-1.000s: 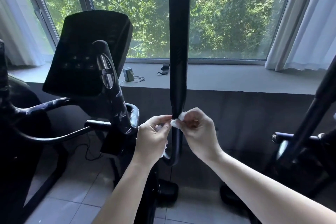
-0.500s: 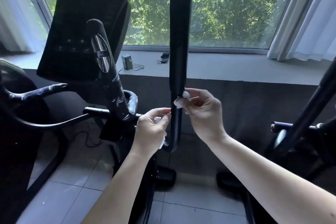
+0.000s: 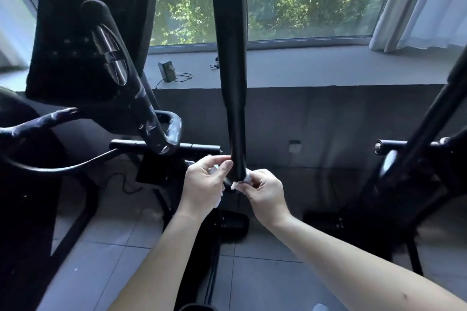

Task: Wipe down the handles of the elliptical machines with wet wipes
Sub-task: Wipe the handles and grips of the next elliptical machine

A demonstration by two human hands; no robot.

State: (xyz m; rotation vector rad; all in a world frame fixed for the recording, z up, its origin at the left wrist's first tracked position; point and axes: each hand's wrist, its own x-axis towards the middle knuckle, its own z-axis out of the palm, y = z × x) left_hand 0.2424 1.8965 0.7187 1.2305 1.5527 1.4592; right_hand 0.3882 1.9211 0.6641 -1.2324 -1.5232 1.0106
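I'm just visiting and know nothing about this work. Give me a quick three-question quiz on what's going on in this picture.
1. True or false: the right hand pinches a white wet wipe against the lower end of the upright black handle.
2. Where is the left hand? A) on the console B) beside the handle's lower end, holding the wipe C) on the windowsill
3. Fill in: the small dark box with a cord lies on the ____.

Key: 1 true; 2 B; 3 windowsill.
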